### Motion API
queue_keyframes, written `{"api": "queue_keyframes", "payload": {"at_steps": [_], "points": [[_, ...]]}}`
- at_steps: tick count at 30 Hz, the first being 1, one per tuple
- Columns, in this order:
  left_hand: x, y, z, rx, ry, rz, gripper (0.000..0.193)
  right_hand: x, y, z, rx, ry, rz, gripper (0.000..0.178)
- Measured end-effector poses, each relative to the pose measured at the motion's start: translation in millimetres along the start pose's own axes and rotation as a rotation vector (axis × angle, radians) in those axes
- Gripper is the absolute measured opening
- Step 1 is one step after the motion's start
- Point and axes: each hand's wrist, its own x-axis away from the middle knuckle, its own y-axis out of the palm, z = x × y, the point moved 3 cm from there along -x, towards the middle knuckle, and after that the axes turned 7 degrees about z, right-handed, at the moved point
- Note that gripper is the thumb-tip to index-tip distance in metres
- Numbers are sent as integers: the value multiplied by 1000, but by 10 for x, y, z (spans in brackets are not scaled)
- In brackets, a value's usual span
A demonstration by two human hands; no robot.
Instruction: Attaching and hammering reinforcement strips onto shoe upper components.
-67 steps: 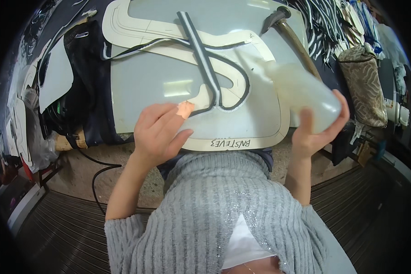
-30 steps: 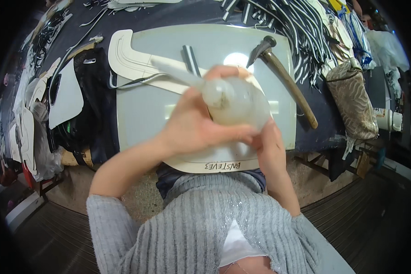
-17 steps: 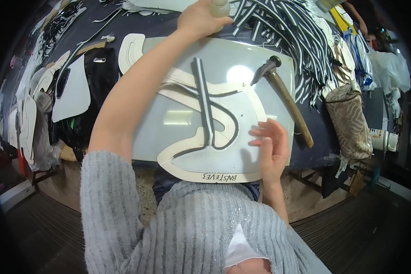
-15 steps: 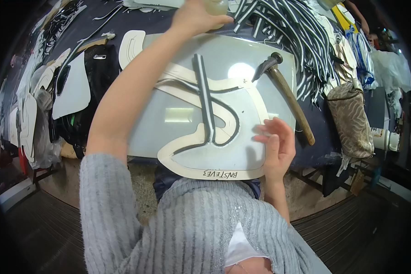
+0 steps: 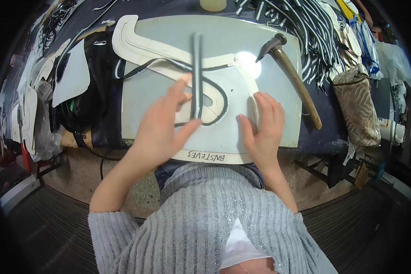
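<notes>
Striped dark-and-white strip (image 5: 197, 64) on the grey board (image 5: 144, 107), left of mid-board. Its straight length points away from the person: near end by the left thumb, free end toward the board's far edge. Blurred.

Left hand (image 5: 159, 130) is the nearer. Fingers parted in a loose curve, fingertips just left of the strip, thumb tip at its near end. Cannot tell whether they touch it; no closed grip seen.

Right hand (image 5: 266, 132) lies to the strip's right, well apart, white panel (image 5: 228, 137) between. Fingers spread, over the panel's right border, thumb toward the panel; not closed around anything.

Edges: cream pattern piece (image 5: 137, 48) reaches from the board's far left corner to past its near edge, toward the lap. Thin dark band (image 5: 225, 102) curves around right of the strip.

Room: bare board between the strip's free end and the far edge. Right side tighter: hammer (image 5: 290, 73), head near the far right corner, handle crossing the right edge.
</notes>
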Motion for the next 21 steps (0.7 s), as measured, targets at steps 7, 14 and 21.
{"api": "queue_keyframes", "payload": {"at_steps": [7, 14, 21], "points": [[3, 65, -40, 25, -80, 37, 79, 27, 61, -47, 49, 39, 16, 50], [-65, 178, 5, 249, -174, -81, 74, 20, 57, -39, 50, 35, 23, 49], [-138, 144, 156, -94, -231, -242, 65, -30, 71, -37, 65, 67, 11, 43]]}}
